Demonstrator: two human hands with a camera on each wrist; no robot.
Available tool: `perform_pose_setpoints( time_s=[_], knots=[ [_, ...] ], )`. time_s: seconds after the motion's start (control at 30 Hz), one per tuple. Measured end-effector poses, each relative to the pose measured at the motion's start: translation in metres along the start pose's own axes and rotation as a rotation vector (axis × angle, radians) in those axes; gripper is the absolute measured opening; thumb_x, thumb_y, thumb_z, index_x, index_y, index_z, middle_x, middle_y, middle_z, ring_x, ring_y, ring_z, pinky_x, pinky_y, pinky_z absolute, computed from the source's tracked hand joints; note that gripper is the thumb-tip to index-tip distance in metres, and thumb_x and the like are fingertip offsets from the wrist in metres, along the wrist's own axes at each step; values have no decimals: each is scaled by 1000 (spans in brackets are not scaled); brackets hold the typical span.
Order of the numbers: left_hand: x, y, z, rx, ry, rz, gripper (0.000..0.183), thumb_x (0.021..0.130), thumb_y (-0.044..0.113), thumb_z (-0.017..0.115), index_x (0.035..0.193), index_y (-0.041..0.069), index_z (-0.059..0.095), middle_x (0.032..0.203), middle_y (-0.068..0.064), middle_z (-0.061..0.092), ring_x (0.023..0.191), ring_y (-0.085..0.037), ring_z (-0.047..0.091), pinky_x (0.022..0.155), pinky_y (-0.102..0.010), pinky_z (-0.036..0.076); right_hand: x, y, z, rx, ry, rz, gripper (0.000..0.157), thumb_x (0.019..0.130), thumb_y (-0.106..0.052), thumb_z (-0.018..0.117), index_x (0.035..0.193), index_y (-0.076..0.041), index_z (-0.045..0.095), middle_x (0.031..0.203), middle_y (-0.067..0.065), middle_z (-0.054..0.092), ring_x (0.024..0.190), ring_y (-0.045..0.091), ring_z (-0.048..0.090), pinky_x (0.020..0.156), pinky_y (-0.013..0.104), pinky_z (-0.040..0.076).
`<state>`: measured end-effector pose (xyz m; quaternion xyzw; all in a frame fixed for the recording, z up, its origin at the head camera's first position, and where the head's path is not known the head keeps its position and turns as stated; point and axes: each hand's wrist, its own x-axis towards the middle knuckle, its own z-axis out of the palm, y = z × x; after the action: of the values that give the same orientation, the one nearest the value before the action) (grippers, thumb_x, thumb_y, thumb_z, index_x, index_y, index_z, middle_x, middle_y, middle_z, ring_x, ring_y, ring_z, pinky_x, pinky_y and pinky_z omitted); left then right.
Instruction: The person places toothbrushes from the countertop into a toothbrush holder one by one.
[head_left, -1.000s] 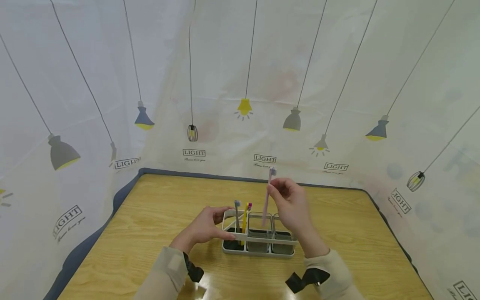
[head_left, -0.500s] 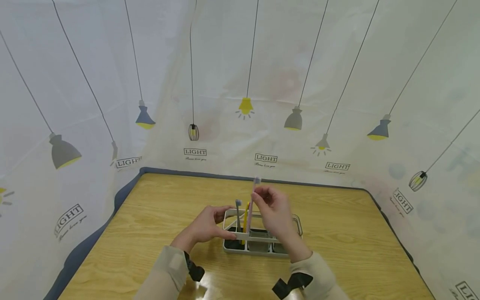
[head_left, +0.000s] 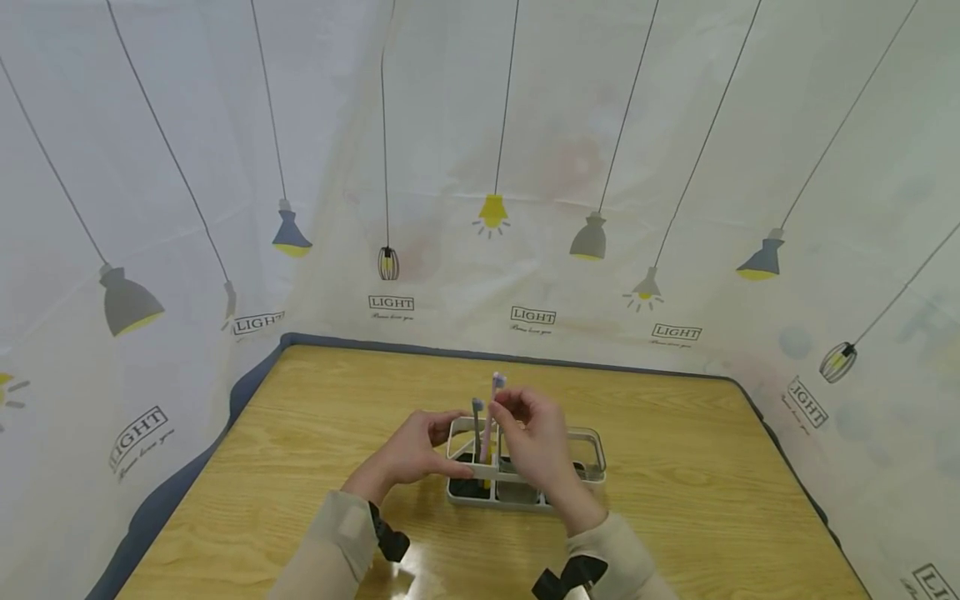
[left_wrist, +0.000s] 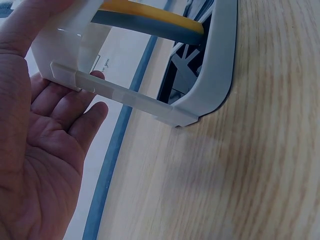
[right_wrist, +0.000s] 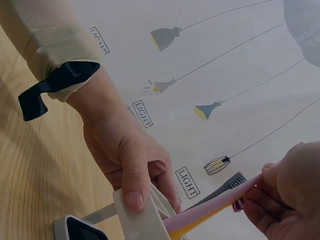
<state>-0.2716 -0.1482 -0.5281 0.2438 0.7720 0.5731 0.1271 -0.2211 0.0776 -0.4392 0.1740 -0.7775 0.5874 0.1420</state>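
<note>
A white toothbrush holder (head_left: 517,506) with a dark base stands on the table. My left hand (head_left: 408,450) grips its left end, thumb on the front rail and fingers behind. Between the thumb and fingers of my right hand (head_left: 534,437) is a pink toothbrush (head_left: 486,440), upright, bristles at the top. Its lower part is down in the left section, beside a grey toothbrush (head_left: 476,429) and a yellow toothbrush (right_wrist: 192,227). In the head view the pink handle mostly hides the yellow one. The left wrist view shows the yellow and grey handles reaching down to the base.
Clear cups sit in the holder's other sections; the right cup (head_left: 598,450) shows beside my right hand. The wooden table (head_left: 712,483) extends to both sides. Behind it hangs a pale sheet (head_left: 450,125) printed with lamps.
My right hand has brought the pink toothbrush left and downward, from above the middle cup into the left section. The left hand has kept its grip on the holder.
</note>
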Motion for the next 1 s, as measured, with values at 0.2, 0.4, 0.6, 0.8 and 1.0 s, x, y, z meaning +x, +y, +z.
perform_pose_setpoints(
  time_s=[0.2, 0.4, 0.6, 0.8, 1.0],
  knots=[
    [0, 2, 0, 6, 6, -18, 86, 79, 26, 97, 152, 6, 56, 145, -9, 63, 137, -30, 57, 111, -50, 46, -7, 5, 3, -59, -10, -37, 4, 97, 0, 76, 99, 2, 74, 93, 6, 74, 85, 23, 72, 75, 31, 59],
    [0, 2, 1, -11, 1, -12, 83, 79, 24, 97, 150, 7, 58, 145, -11, 63, 137, -34, 57, 110, -52, 46, -14, 15, 4, -102, -41, -11, 7, 98, -5, 77, 96, 1, 74, 91, 2, 72, 82, 16, 69, 75, 32, 58],
    [0, 2, 1, -27, 0, -7, 80, 80, 24, 97, 149, 8, 60, 144, -11, 64, 136, -38, 57, 109, -53, 47, -18, 26, 8, -116, -51, 6, 5, 95, 0, 78, 95, 3, 74, 90, 5, 73, 82, 18, 69, 75, 33, 58],
    [0, 3, 1, -40, 2, -12, 81, 79, 22, 97, 150, 7, 59, 145, -12, 63, 138, -39, 56, 111, -55, 45, -20, 33, 11, -153, -64, 7, 5, 93, 5, 77, 95, 1, 75, 88, 4, 73, 80, 17, 70, 74, 31, 58],
    [-2, 6, 2, -32, 9, -24, 83, 78, 24, 98, 150, 9, 60, 145, -11, 63, 138, -37, 56, 110, -53, 46, -21, 32, 11, -167, -81, 15, 4, 95, 4, 77, 97, 1, 75, 89, 4, 73, 81, 16, 69, 74, 32, 59]
  ],
)
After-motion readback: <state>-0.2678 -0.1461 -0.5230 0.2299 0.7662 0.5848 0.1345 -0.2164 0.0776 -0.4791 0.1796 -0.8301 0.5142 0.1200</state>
